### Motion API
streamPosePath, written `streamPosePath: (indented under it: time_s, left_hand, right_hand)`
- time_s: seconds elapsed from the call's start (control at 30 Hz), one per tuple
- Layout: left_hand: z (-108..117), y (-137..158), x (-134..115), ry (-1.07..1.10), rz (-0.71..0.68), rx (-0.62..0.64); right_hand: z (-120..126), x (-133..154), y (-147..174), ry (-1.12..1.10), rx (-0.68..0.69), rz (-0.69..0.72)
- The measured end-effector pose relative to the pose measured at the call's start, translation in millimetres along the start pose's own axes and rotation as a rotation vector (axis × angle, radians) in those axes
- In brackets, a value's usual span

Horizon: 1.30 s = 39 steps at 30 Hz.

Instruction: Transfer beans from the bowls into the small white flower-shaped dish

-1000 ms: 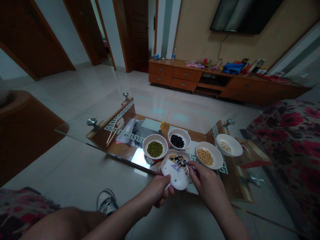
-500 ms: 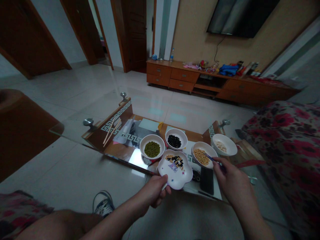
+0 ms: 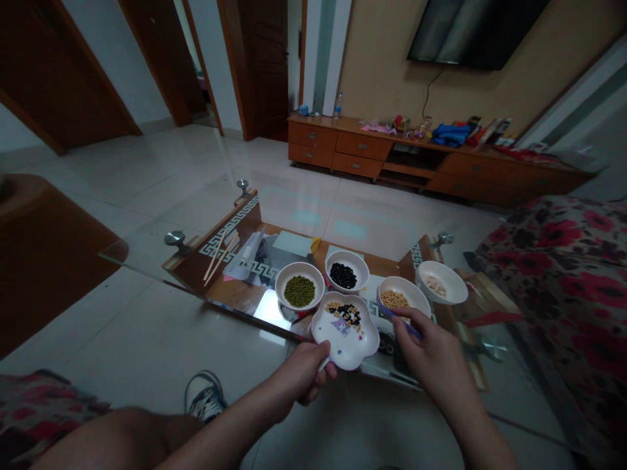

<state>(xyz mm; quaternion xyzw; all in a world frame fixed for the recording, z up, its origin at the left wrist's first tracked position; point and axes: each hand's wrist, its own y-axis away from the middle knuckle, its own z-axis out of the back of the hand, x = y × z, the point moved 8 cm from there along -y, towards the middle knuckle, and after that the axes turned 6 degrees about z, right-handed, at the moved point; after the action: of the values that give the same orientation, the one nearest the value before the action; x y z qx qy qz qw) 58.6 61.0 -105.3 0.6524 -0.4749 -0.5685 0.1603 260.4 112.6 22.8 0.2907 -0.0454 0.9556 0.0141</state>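
Observation:
My left hand (image 3: 311,372) is closed around the short handle of a white flower-shaped dish (image 3: 350,349) with a cartoon print. Yellow beans and black beans lie together in its far half. Between the fingers of my right hand (image 3: 431,356) is a slim purple utensil (image 3: 410,328); its tip is at the near left rim of a white bowl (image 3: 416,300) of yellow beans, and its exact kind is unclear. A bowl of green beans (image 3: 300,291) stands left of the dish, a bowl of black beans (image 3: 343,275) behind it. Farther right is a bowl with pale pieces (image 3: 435,285).
The bowls stand on a glass-topped table (image 3: 147,264) with a wooden shelf beneath. Chopsticks (image 3: 220,258) lie at the left. A floral-covered seat (image 3: 563,281) is on the right, and a long wooden cabinet (image 3: 362,147) stands along the far wall.
My right hand has moved left with the purple utensil, from inside the yellow bean bowl to its near left rim. My left hand and the dish have hardly moved.

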Motion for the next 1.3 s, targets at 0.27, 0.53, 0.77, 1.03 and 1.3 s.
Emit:
streamPosePath:
  time_s: [0.27, 0.53, 0.77, 1.03, 1.3]
  left_hand:
    - [-0.6, 4.0, -3.2, -0.005, 0.011, -0.026]
    - [-0.7, 5.4, -5.3, -0.007, 0.005, -0.036]
    - [-1.3, 6.6, -5.3, 0.002, 0.012, -0.021]
    - [-0.7, 6.9, -3.9, 0.020, 0.015, -0.029]
    - [-1.7, 9.2, -7.0, 0.021, 0.006, -0.027]
  right_hand:
    - [-43.2, 20.6, 7.5, 0.049, 0.306, 0.113]
    - [-52.1, 17.6, 9.0, 0.088, 0.333, 0.120]
    - [-54.6, 16.7, 9.3, 0.081, 0.340, 0.119]
    - [-56.6, 17.6, 8.7, 0.113, 0.318, 0.127]
    - [-59.4, 17.3, 8.2, 0.070, 0.323, 0.140]
